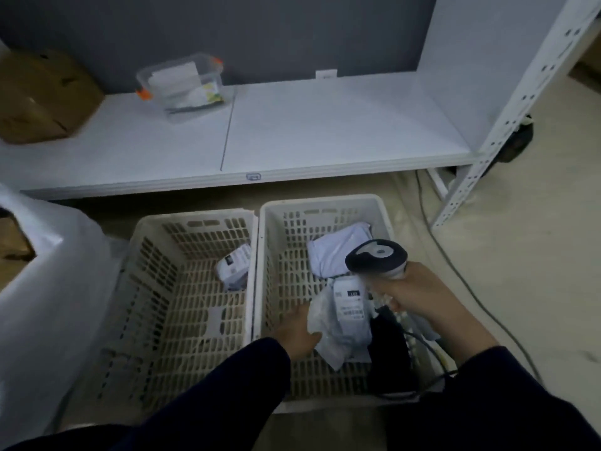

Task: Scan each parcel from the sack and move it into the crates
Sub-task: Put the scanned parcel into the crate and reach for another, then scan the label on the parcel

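Two cream slotted crates stand side by side on the floor. Over the right crate [325, 203], my left hand [297, 330] holds a white plastic parcel [346, 317] with its label facing up. My right hand [419, 296] grips a handheld barcode scanner [377, 257], whose dark head hangs just above that parcel. Another white parcel [335, 252] lies at the back of the right crate, and something black lies at its front right. The left crate [146, 242] holds one small labelled parcel [234, 266]. The white sack [48, 275] stands at the left edge.
A low white shelf [325, 131] runs behind the crates, carrying a clear lidded tub [182, 83] and a brown cardboard box [42, 96]. A white perforated rack post [520, 109] rises at the right. Cables [461, 275] trail over the floor on the right.
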